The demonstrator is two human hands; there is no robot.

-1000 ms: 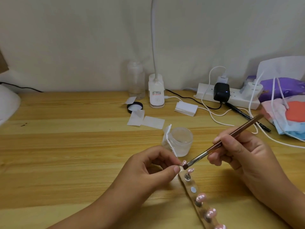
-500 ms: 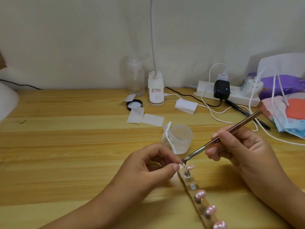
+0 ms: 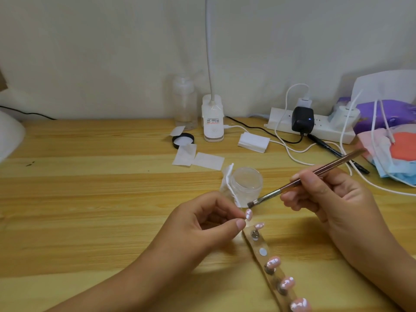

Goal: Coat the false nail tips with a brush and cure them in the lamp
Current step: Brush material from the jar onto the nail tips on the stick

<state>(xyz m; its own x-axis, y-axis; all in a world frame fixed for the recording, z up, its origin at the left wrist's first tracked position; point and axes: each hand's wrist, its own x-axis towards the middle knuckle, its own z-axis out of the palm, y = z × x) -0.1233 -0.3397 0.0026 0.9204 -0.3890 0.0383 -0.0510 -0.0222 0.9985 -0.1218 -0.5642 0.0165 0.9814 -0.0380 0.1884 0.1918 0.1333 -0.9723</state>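
One tip was off the strip, pinched by its base end between thumb and forefinger of the left hand. Those fingers were closed on it, with its glossy face showing. The right hand gripped the brush like a pen, its fingers wrapped round the reddish-brown handle. The flat dark bristles hung just above the tip, seemingly a sliver apart from it.

The step in hand looked to be coating, one tip at a time. The next move would call for a light, flat stroke from base to free edge, with the left fingers kept clear of the wet coat. The tip would then go back on the strip.

Just below the left fingers lay the strip, a narrow tan band on the bench. It carried four more tips on small metal studs, plus one bare white disc. All the tips were small, curved, pale pink shells with a hard shine.

Just beyond the fingers stood a squat clear plastic jar, with a soft white pad leaning against its left side. Well away to the left of the fingers, at the edge of view, sat a smooth white dome, possibly the lamp. Curing had not yet begun.
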